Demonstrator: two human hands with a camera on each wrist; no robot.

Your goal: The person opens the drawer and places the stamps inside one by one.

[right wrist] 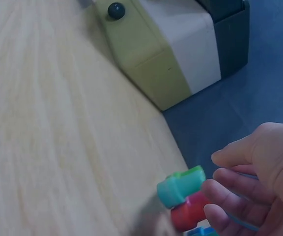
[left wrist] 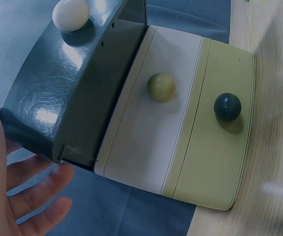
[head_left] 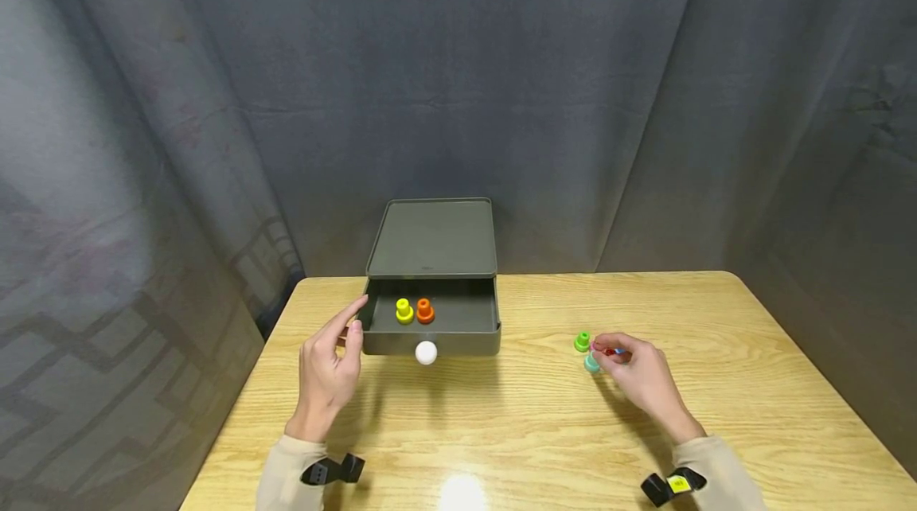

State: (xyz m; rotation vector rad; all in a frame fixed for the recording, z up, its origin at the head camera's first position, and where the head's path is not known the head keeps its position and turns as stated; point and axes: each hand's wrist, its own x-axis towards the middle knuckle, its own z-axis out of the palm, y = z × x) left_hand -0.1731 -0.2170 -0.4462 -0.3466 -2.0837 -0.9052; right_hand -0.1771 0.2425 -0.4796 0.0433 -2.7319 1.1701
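Note:
A dark grey drawer (head_left: 387, 344) with a white knob (head_left: 426, 353) is pulled out of its cabinet (head_left: 437, 236). Inside it stand a yellow stepped peg (head_left: 404, 310) and an orange one (head_left: 425, 310). My left hand (head_left: 331, 368) is at the drawer's left side, its fingers extended and its thumb near the front corner. On the table to the right, my right hand (head_left: 637, 376) reaches over a group of similar pegs: green (head_left: 582, 342), teal (head_left: 591, 362) and red (right wrist: 188, 214), plus a blue piece (right wrist: 203, 231). Its bent fingers are beside them, with no grip visible.
Below the grey drawer, the cabinet has a white drawer (left wrist: 146, 128) with a yellowish knob (left wrist: 161, 87) and a green drawer (left wrist: 210, 162) with a dark knob (left wrist: 227, 106). The wooden table (head_left: 544, 431) ends at grey curtains (head_left: 444, 81) behind and beside it.

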